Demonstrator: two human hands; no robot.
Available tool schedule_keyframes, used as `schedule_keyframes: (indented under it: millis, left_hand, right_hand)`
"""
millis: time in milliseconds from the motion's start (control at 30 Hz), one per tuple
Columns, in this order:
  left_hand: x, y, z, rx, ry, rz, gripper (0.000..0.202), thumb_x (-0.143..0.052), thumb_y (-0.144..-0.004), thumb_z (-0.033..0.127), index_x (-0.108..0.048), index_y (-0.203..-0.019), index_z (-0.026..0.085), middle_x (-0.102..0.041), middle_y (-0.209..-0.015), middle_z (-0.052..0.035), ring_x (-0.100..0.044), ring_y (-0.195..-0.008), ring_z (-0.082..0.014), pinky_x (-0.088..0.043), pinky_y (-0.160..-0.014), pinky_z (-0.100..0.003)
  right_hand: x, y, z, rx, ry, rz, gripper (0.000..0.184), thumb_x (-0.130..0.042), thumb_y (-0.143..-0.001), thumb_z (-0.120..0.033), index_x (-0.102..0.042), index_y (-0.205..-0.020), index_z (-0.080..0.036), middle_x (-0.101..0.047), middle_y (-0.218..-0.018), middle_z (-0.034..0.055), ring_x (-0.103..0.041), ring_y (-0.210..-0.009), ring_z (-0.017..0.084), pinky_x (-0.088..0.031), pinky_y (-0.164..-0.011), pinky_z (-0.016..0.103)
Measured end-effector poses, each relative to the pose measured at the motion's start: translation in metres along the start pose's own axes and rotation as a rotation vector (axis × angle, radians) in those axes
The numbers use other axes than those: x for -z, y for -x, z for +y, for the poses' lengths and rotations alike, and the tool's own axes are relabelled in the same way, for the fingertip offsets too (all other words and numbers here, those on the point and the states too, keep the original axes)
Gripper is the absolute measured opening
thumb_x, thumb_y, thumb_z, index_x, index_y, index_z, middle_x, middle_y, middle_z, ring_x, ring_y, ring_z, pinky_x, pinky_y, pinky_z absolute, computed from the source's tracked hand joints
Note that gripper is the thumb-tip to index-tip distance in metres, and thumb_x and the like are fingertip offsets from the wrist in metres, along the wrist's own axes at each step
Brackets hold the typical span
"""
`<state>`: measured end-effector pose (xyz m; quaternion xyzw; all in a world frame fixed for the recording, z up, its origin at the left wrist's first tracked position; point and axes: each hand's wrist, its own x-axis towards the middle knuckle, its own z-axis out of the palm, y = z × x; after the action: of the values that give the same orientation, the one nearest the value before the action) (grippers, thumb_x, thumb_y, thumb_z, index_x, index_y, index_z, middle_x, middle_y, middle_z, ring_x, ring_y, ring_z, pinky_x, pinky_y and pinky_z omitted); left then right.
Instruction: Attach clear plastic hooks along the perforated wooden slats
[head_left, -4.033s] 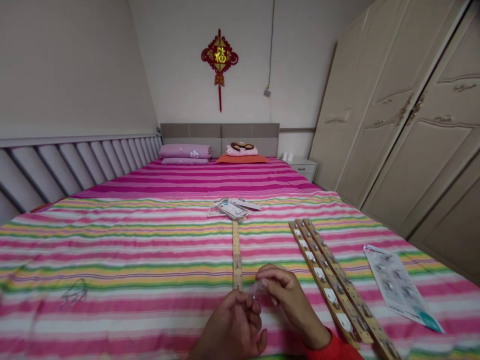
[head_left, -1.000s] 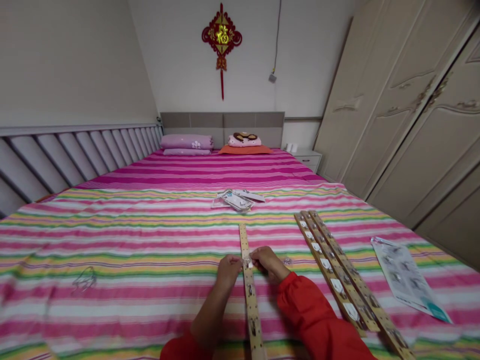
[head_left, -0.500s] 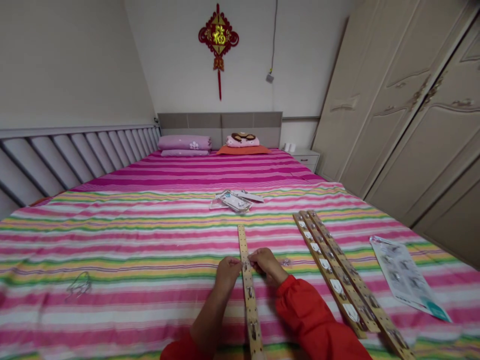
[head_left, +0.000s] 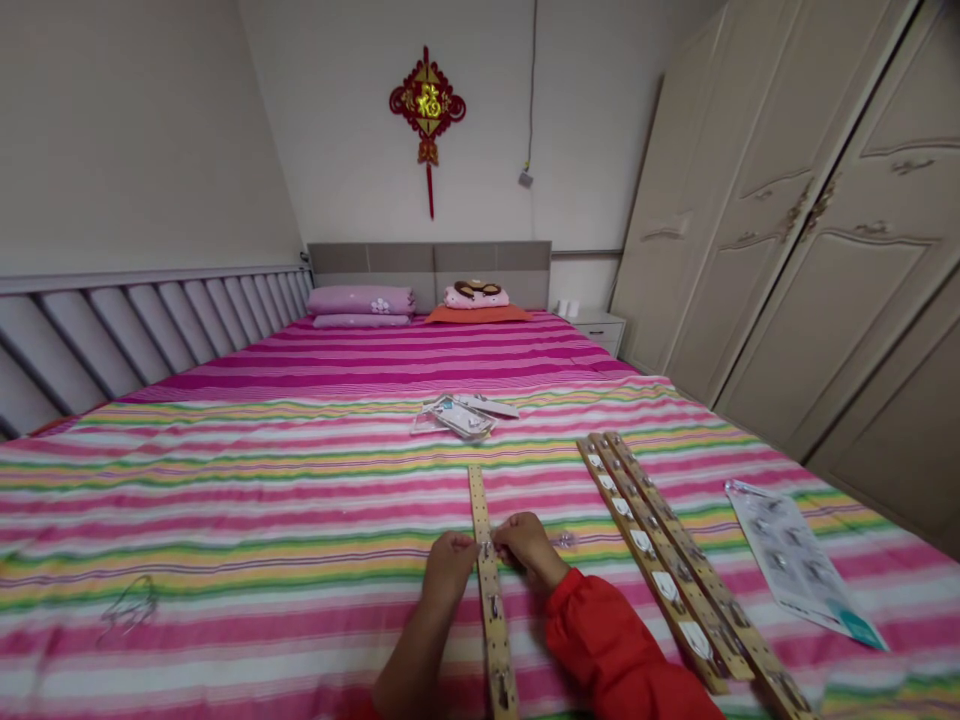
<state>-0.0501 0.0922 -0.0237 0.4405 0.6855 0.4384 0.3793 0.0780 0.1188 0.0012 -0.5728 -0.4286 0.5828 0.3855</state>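
Note:
A narrow tan strip with rows of holes (head_left: 491, 640) lies lengthwise on the striped bedspread between my hands. Small shiny metal pieces sit along its near half, such as the metal piece (head_left: 493, 606) just below my fingers. On the strip's left side, my left hand (head_left: 448, 566) is closed in a pinch at its edge. My right hand (head_left: 529, 546) pinches from the opposite side, with fingertips at the same spot. Another small metal piece (head_left: 486, 549) shows between the fingertips; whatever each hand holds is too small to make out.
Several similar strips (head_left: 660, 560) with metal and white pieces lie to the right. Beyond them is a card packet of metal pieces (head_left: 802, 560). More packets (head_left: 465, 415) lie ahead, clear plastic (head_left: 566, 540) by my right wrist, and a thin tangle (head_left: 131, 605) at left.
The view has tilted up slightly and turned a little right, so everything sits lower and further left. Both hands stay pinched at the same place on the strip.

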Motion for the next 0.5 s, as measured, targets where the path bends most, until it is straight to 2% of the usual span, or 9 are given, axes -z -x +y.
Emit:
schedule_keyframes:
  millis: [367, 500]
  left_hand:
    - [-0.0002, 0.0018, 0.0007, 0.027, 0.015, 0.002, 0.01, -0.064, -0.057, 0.025, -0.058, -0.057, 0.018, -0.058, -0.049, 0.0025, -0.058, -0.053, -0.0156, -0.041, -0.052, -0.024]
    - [0.0001, 0.0026, 0.0013, 0.033, 0.031, 0.001, 0.009, -0.064, -0.057, 0.023, -0.057, -0.056, 0.018, -0.057, -0.048, 0.003, -0.057, -0.052, -0.0148, -0.04, -0.051, -0.023]
  right_hand:
    - [0.0013, -0.0036, 0.0039, -0.026, -0.001, 0.017, 0.026, -0.058, -0.056, -0.005, -0.045, -0.038, -0.018, -0.046, -0.029, -0.0051, -0.04, -0.028, 0.007, -0.033, -0.033, 0.017]
    - [0.0032, -0.0047, 0.0045, -0.024, 0.01, 0.018, 0.028, -0.064, -0.058, -0.01, -0.045, -0.039, -0.019, -0.049, -0.032, -0.0036, -0.043, -0.028, 0.008, -0.036, -0.033, 0.018]
